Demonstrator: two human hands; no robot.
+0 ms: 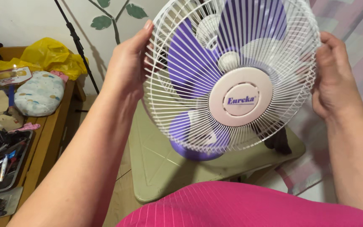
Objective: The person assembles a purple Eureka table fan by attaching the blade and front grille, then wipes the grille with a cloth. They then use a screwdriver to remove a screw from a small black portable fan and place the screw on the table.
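Gripping the fan's white wire guard [232, 75] from both sides, over the pale green stool [156, 168]
The left hand [127, 67] curls round its left rim, the right hand [335, 77] round the right; the round guard sits squarely between them, tilted face-up, equally near to both

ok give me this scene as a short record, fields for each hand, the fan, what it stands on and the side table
left hand: grips the left rim of the fan guard
right hand: grips the right rim of the guard
fan: white wire guard, purple blades, pale round centre cap
support: pale green stool under the fan's purple base
side table: wooden, holds a tray of tools, a patterned pouch and yellow bags
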